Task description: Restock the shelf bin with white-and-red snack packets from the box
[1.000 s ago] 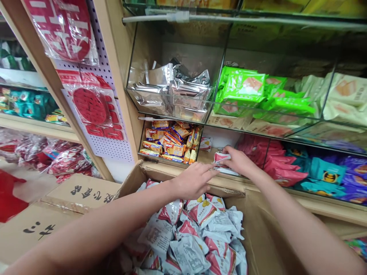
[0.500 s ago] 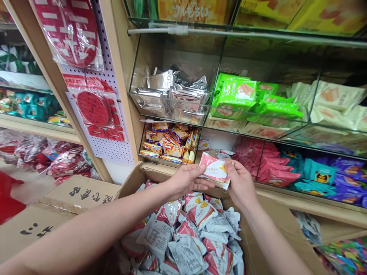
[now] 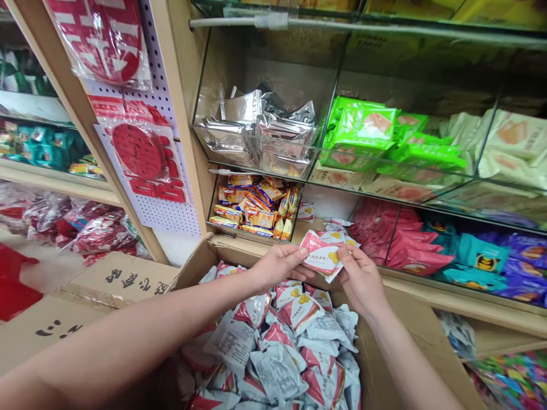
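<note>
One pink and white snack packet point(image 3: 321, 257) is stretched between both hands, above the far edge of an open cardboard box point(image 3: 196, 259). My left hand point(image 3: 284, 265) pinches its left end, and my right hand point(image 3: 359, 276) grips its right end. Many similar packets point(image 3: 280, 370), some face down with grey-white backs, fill the box. Just behind the held packet, a few more pink and white packets point(image 3: 335, 228) lie in a shelf compartment.
Orange packets point(image 3: 256, 208) fill a small bin left of the hands. Silver point(image 3: 239, 134) and green packets point(image 3: 363, 125) sit behind clear shelf fronts above. Pink packets point(image 3: 416, 245) stand to the right. A closed carton point(image 3: 123, 279) is at left.
The view has shifted slightly, and the shelves appear a little larger. The held packet is tilted more, with its printed front turned toward me. Both hands keep hold of it.
</note>
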A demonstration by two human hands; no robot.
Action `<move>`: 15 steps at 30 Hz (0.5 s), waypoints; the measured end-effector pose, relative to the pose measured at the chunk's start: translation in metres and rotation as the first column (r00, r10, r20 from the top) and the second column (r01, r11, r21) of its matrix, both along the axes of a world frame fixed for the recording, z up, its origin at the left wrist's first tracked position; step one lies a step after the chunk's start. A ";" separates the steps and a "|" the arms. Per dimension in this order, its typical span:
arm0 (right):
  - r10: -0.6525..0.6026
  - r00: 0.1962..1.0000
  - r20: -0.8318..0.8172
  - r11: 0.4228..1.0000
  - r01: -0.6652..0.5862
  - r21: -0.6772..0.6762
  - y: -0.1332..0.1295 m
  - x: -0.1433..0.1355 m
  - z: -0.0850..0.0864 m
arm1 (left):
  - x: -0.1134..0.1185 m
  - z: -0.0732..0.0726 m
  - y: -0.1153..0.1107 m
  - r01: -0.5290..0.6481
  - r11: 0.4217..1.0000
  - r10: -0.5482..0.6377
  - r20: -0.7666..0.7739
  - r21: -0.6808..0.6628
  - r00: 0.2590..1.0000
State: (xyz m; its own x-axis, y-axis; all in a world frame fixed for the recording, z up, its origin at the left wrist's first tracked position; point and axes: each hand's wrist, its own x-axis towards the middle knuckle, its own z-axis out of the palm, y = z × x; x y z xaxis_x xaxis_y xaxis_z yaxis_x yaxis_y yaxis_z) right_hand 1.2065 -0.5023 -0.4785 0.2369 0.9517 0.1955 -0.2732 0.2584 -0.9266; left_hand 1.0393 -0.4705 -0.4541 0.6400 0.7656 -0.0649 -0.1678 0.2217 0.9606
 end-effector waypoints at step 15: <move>-0.196 0.289 0.937 0.945 0.310 0.102 0.091 0.039 0.047 | -0.011 -0.012 0.012 0.119 0.774 0.239 -0.461 0.622 0.854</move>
State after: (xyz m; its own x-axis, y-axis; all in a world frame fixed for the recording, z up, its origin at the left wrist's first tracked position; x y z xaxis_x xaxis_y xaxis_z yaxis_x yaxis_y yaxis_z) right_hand 1.2452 -0.4110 -0.4317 0.1860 0.9042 0.3845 0.8406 0.0562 -0.5387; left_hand 1.0287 -0.4586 -0.4660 0.6053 0.7836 0.1403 0.3690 -0.4323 0.8228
